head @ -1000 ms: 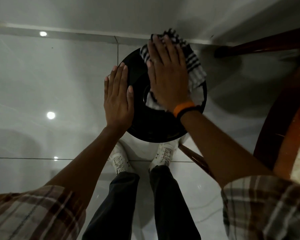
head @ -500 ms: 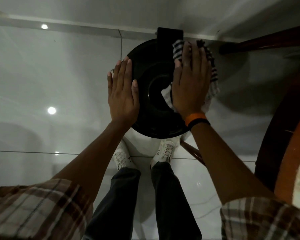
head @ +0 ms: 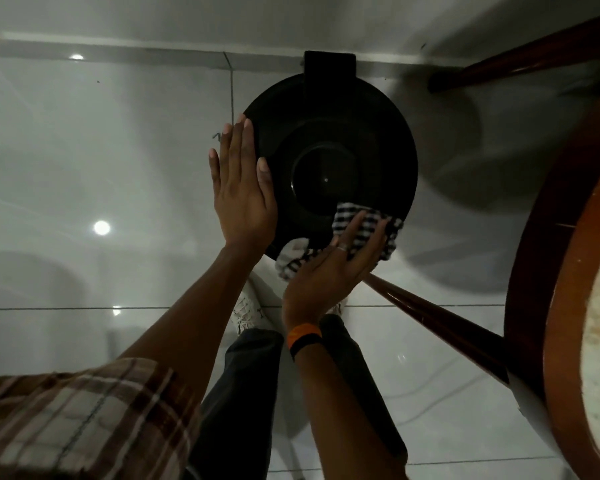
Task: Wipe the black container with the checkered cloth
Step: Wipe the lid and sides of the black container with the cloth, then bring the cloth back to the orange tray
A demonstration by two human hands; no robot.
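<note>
A round black container [head: 329,126] with a lid stands on the white tiled floor against the wall, seen from above. My left hand [head: 241,195] lies flat with fingers together against its left rim. My right hand [head: 329,271], with an orange and black wristband, presses the black-and-white checkered cloth [head: 368,223] onto the container's near right edge. Part of the cloth bunches out under my palm.
A round wooden table [head: 568,271] fills the right side, with a dark wooden leg [head: 437,317] slanting under my right hand and another leg [head: 520,60] at the top right. My feet stand just below the container. The wall baseboard [head: 118,50] runs along the top.
My right hand has swept the cloth from the container's far top edge, around the right side, down to its near right edge. My left hand stays on the left rim.
</note>
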